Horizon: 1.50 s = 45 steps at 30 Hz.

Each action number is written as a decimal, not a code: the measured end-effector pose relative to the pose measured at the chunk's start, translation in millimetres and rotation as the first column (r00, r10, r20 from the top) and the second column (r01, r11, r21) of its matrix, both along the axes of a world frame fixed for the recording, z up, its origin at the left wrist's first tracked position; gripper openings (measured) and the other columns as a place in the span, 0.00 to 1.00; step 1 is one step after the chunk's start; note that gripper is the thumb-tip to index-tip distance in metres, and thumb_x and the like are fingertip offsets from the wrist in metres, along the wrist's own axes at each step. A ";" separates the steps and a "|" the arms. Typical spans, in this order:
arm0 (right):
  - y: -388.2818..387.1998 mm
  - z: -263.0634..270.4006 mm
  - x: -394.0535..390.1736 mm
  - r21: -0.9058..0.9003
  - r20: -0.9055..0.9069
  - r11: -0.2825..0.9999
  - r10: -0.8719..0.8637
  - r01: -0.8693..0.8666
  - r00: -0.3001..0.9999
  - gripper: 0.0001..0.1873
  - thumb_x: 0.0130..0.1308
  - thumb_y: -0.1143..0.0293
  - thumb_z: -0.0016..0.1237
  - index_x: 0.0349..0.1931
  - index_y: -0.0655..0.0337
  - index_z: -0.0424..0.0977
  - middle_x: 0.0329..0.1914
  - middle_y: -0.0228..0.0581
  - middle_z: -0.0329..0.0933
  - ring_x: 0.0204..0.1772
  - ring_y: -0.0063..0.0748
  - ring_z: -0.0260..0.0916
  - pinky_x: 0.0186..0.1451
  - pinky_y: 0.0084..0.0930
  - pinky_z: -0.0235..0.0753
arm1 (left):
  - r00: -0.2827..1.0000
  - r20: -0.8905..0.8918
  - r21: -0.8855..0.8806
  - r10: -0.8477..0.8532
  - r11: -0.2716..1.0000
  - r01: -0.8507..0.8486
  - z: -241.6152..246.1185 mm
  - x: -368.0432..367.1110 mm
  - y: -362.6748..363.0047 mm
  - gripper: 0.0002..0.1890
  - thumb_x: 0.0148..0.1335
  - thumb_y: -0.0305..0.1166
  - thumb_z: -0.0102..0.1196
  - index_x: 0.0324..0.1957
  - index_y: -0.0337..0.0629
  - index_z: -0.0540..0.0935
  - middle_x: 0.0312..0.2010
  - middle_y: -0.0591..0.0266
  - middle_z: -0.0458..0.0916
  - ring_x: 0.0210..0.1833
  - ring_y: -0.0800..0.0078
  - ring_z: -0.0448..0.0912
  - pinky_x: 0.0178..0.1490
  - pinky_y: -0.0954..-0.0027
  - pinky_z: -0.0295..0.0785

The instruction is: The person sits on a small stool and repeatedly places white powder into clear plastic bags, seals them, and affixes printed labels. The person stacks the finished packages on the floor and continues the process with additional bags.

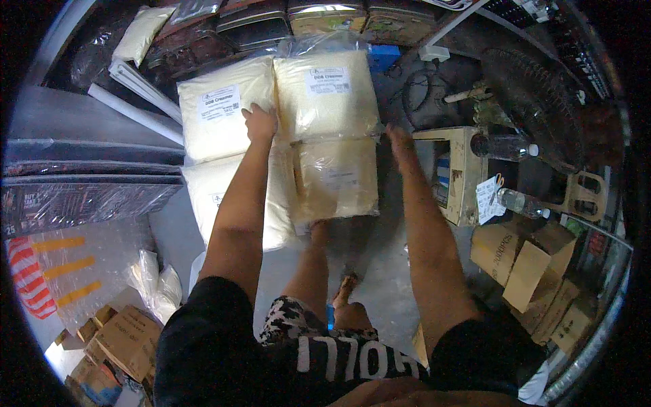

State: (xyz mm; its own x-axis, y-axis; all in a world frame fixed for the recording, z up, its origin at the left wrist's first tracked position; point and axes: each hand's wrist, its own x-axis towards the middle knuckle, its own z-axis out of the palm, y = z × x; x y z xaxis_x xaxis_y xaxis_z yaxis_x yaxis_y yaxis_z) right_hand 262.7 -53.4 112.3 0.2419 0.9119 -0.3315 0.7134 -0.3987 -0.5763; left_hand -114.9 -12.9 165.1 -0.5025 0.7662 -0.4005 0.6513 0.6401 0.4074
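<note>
Several clear plastic bags of pale creamer powder lie before me, each with a white label. My left hand [262,123] rests on the inner edge of the upper left bag [218,137], its fingers bent; whether it grips the plastic I cannot tell. To its right is the upper right bag [328,114]. My right hand [399,140], somewhat blurred, is beside the right edge of that bag, and its grasp is unclear. Nearer to me are the lower left bag [244,203] and the lower right bag [338,178], which is more yellow.
White rolls or poles [135,114] and a small powder bag [142,35] are at the upper left. Cardboard boxes [127,338] stand lower left, more cartons [526,274] right. Plastic bottles [524,202] and a beige frame-like case [470,175] are right of my right arm.
</note>
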 end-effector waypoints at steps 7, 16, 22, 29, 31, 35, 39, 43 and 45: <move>-261.0 -20.4 -32.8 -0.442 -0.305 0.879 0.040 -0.178 0.952 0.17 0.63 0.59 0.48 0.41 0.65 0.76 0.36 0.49 0.79 0.43 0.41 0.76 0.46 0.36 0.72 | 0.903 -0.276 -0.079 -0.329 0.944 0.320 -2.0 4.9 -123.5 0.33 0.59 0.46 0.56 0.64 0.44 0.65 0.69 0.40 0.49 0.61 0.45 0.66 0.53 0.49 0.72; -430.3 61.3 58.5 -0.740 -0.194 0.672 -0.264 0.036 0.945 0.23 0.61 0.52 0.50 0.44 0.63 0.74 0.30 0.38 0.75 0.34 0.33 0.71 0.36 0.35 0.70 | 0.902 -0.050 -0.262 -0.429 0.877 0.402 67.7 3.8 -281.3 0.30 0.59 0.44 0.56 0.62 0.44 0.67 0.70 0.39 0.45 0.60 0.46 0.69 0.52 0.49 0.73; -446.6 91.5 120.0 -0.673 -0.299 0.732 -0.133 -0.109 0.945 0.20 0.60 0.55 0.50 0.45 0.59 0.72 0.36 0.39 0.78 0.37 0.34 0.73 0.38 0.36 0.70 | 0.999 0.028 -0.388 -0.035 0.920 0.043 123.3 -55.7 -453.5 0.24 0.58 0.41 0.51 0.56 0.44 0.73 0.68 0.40 0.52 0.59 0.46 0.70 0.60 0.48 0.67; -444.8 105.0 155.6 -0.660 -0.258 0.640 0.301 -0.395 0.918 0.22 0.60 0.53 0.50 0.47 0.59 0.72 0.40 0.41 0.77 0.42 0.36 0.71 0.43 0.36 0.68 | 0.776 -0.239 -0.288 0.584 0.721 -0.631 138.8 -35.7 -845.7 0.23 0.59 0.46 0.52 0.45 0.34 0.80 0.50 0.43 0.76 0.59 0.50 0.69 0.61 0.55 0.67; -436.5 109.5 145.5 -0.654 -0.251 0.597 0.408 -0.465 0.878 0.22 0.60 0.53 0.50 0.48 0.58 0.72 0.41 0.42 0.76 0.43 0.37 0.70 0.44 0.36 0.67 | 0.929 -0.120 -0.558 0.351 0.750 -0.356 140.3 -8.5 -940.9 0.24 0.59 0.48 0.51 0.39 0.34 0.83 0.43 0.42 0.80 0.54 0.49 0.74 0.58 0.55 0.68; -419.5 128.7 100.3 -0.621 -0.246 0.519 0.582 -0.588 0.775 0.23 0.60 0.52 0.50 0.49 0.58 0.72 0.43 0.44 0.75 0.46 0.39 0.69 0.47 0.36 0.66 | 0.903 -0.039 -0.594 0.427 0.717 -0.365 118.9 59.5 -1045.0 0.24 0.59 0.50 0.51 0.35 0.34 0.84 0.37 0.42 0.82 0.46 0.46 0.78 0.54 0.54 0.70; -410.9 146.7 33.3 -0.575 -0.235 0.432 0.726 -0.695 0.646 0.24 0.60 0.51 0.50 0.50 0.58 0.72 0.46 0.46 0.74 0.49 0.40 0.68 0.50 0.37 0.65 | 0.603 0.039 -0.450 0.797 0.553 -0.701 132.2 69.1 -1047.1 0.24 0.58 0.49 0.53 0.38 0.34 0.83 0.37 0.41 0.82 0.46 0.46 0.78 0.53 0.54 0.71; -426.8 161.7 -52.4 -0.552 -0.240 0.310 0.830 -0.774 0.504 0.25 0.60 0.50 0.49 0.51 0.57 0.72 0.48 0.47 0.73 0.52 0.41 0.67 0.53 0.37 0.64 | 0.452 0.070 -0.245 0.889 0.454 -0.857 153.2 56.2 -1071.8 0.23 0.57 0.48 0.55 0.41 0.35 0.83 0.39 0.42 0.82 0.47 0.47 0.79 0.53 0.55 0.71; -441.0 168.1 -94.9 -0.553 -0.239 0.242 0.870 -0.797 0.430 0.26 0.60 0.49 0.49 0.52 0.57 0.72 0.49 0.48 0.73 0.53 0.42 0.67 0.55 0.37 0.63 | 0.443 0.071 -0.210 0.894 0.447 -0.869 148.1 58.6 -1102.5 0.24 0.57 0.48 0.54 0.42 0.35 0.83 0.42 0.41 0.81 0.48 0.47 0.78 0.54 0.56 0.72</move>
